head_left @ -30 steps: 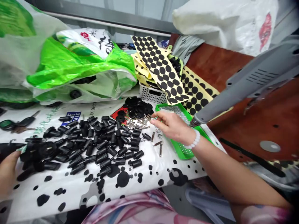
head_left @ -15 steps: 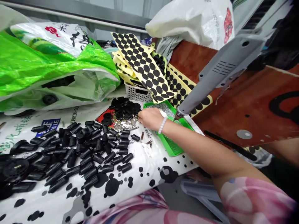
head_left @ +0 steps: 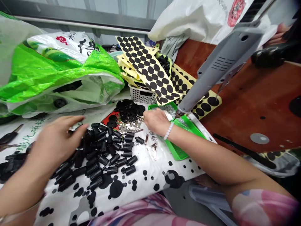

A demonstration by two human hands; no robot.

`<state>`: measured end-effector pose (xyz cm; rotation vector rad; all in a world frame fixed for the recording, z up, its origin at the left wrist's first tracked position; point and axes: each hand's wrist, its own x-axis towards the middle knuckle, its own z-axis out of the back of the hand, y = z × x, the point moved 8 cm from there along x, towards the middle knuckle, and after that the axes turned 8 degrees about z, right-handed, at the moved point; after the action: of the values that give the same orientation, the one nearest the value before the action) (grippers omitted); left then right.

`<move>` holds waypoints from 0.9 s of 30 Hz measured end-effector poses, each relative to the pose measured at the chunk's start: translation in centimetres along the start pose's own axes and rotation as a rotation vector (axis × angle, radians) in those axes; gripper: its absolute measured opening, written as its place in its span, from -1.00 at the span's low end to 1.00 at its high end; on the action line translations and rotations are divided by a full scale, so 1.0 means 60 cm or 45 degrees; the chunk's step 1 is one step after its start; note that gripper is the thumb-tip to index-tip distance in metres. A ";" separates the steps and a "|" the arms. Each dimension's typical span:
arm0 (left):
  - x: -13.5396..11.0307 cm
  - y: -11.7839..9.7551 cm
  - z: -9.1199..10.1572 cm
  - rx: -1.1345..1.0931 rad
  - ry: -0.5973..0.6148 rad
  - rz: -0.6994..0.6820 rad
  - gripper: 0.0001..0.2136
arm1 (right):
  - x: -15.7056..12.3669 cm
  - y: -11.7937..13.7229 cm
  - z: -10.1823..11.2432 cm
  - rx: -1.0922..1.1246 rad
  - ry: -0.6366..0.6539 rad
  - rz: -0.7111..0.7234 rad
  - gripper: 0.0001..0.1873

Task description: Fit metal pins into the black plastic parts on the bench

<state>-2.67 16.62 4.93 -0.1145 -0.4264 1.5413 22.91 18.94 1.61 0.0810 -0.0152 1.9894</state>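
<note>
My left hand [head_left: 57,141] hovers over the left part of a heap of black plastic cylinders [head_left: 103,147]. Its thumb and fingers are apart with nothing between them, slightly smeared by motion. My right hand [head_left: 156,121], with a bead bracelet [head_left: 168,130] at the wrist, is at the right edge of a pile of small metal strips [head_left: 129,126]. Its fingers are curled together, and whatever they hold is hidden. Black round discs [head_left: 130,110] lie just behind the strips. Under and beside my right wrist is a green tray [head_left: 177,155] with small silvery parts.
A grey electric screwdriver [head_left: 202,81] slants down with its tip over the tray. Sheets of black round stickers [head_left: 150,67] lie on a white basket [head_left: 142,95]. A green plastic bag [head_left: 94,66] stands behind the cylinders. Keys [head_left: 10,136] lie at the left.
My left hand has come into view from the left, over the cylinders. My right hand stays by the metal strips, fingers still curled. The view has shifted slightly.
</note>
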 end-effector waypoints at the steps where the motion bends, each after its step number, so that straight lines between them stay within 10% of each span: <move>1: 0.013 -0.042 -0.022 0.098 0.048 -0.097 -0.63 | -0.006 -0.002 0.006 0.040 -0.023 -0.015 -0.75; 5: 0.052 -0.162 -0.119 0.164 0.273 -0.358 -0.66 | -0.044 -0.010 0.027 0.227 -0.118 -0.043 -0.80; 10: 0.090 -0.181 -0.180 0.047 0.377 -0.334 -0.73 | -0.093 -0.024 0.031 0.465 -0.187 -0.034 -0.82; 17: 0.072 -0.139 -0.132 -0.470 0.463 -0.084 -0.52 | -0.107 -0.011 0.011 0.808 -0.129 -0.023 -0.87; 27: -0.114 -0.041 -0.093 -1.581 0.781 0.638 -0.77 | -0.131 0.103 -0.041 0.413 0.209 0.192 -0.83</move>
<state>1.72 10.93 -0.74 -1.7059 -0.8324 1.3987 20.33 9.38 -1.16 0.1285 0.4185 2.1280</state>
